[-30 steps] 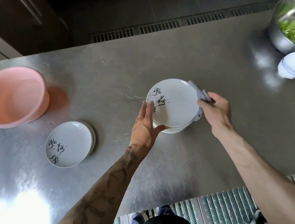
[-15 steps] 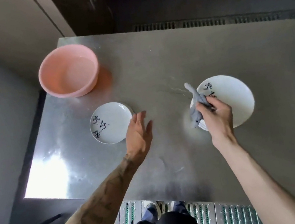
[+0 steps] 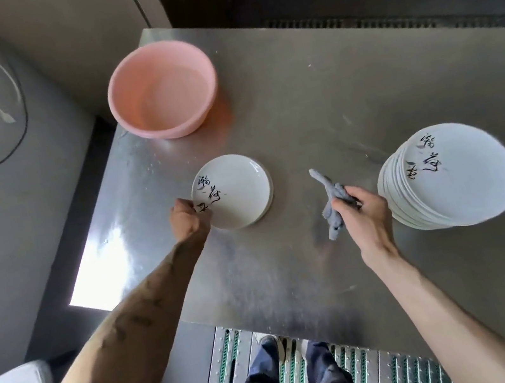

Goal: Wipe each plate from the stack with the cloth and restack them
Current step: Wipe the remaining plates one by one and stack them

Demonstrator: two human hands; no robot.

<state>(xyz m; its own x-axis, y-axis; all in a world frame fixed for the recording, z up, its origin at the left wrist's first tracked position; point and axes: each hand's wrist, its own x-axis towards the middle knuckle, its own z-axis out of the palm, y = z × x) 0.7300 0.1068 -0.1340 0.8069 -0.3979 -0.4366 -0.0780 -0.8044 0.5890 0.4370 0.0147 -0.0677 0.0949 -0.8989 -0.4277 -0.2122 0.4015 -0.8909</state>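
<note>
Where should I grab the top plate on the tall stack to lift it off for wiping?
Grip the top plate by its rim on the left edge, thumb on top, fingertips under the lip. It lies flat and shallow, so only the rim offers a hold, and that side faces the left hand, probably the one to use since the right hand holds the cloth.
</note>
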